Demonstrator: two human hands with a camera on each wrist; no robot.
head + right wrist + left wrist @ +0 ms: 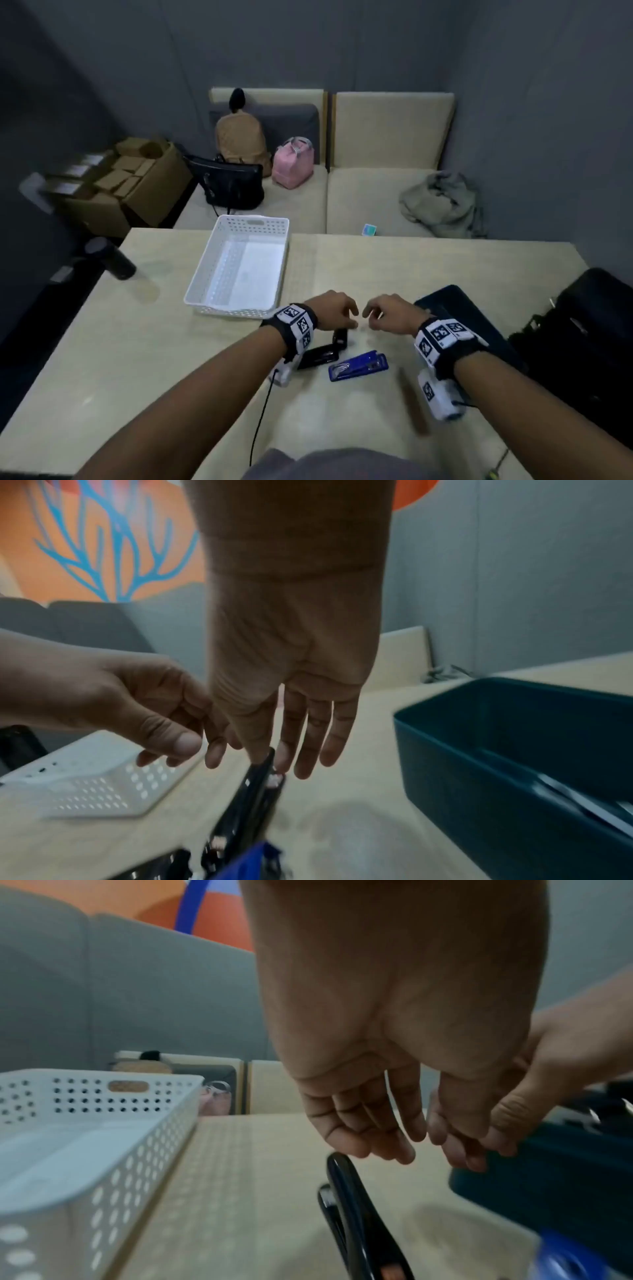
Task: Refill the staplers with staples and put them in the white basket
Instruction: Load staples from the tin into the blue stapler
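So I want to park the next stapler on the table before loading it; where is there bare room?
Bare tabletop runs behind the dark bin, right of the white basket; another bare stretch lies left of the left forearm. It is crowded under both hands: the opened black stapler and blue stapler lie between basket and bin.

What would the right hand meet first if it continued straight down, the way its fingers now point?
Most likely the raised top arm of the opened black stapler: the right hand hangs just above its tip, fingers pointing down. Depth is unclear, so it may already touch.
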